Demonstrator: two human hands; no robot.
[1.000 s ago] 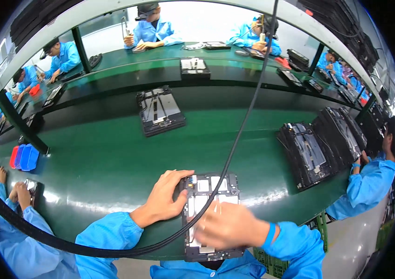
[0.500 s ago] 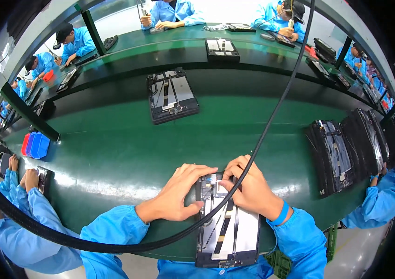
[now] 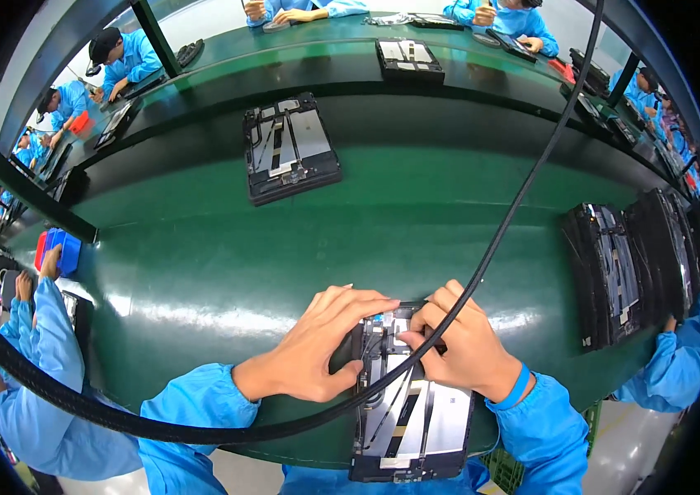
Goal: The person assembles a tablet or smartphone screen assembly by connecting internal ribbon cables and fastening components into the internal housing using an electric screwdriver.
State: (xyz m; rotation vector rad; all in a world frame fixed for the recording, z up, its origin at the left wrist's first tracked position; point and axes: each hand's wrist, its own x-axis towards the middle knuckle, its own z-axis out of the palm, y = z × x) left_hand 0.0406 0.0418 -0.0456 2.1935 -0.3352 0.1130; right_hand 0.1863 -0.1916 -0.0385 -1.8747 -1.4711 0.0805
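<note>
An opened tablet lies in front of me, its pale battery panels, dark ribbon cables and small boards exposed. My left hand is at its upper left corner, fingers stretched out along the top edge and thumb apart at the left side. At the upper right part of the tablet, my right hand has curled fingers, with thumb and forefinger close together above the inner parts. Whatever lies between those fingertips is too small and covered to make out. A blue band circles my right wrist.
A thick black cable loops across the view. Another opened tablet lies farther up the green table. Several tablets stand in a stack at right. Beside a blue bin at left, a co-worker's hand reaches in.
The view has tilted slightly downward. My right hand's fingers have curled more over the tablet's upper part; my left hand stays at its corner. The co-worker at left has reached to the blue bin.
</note>
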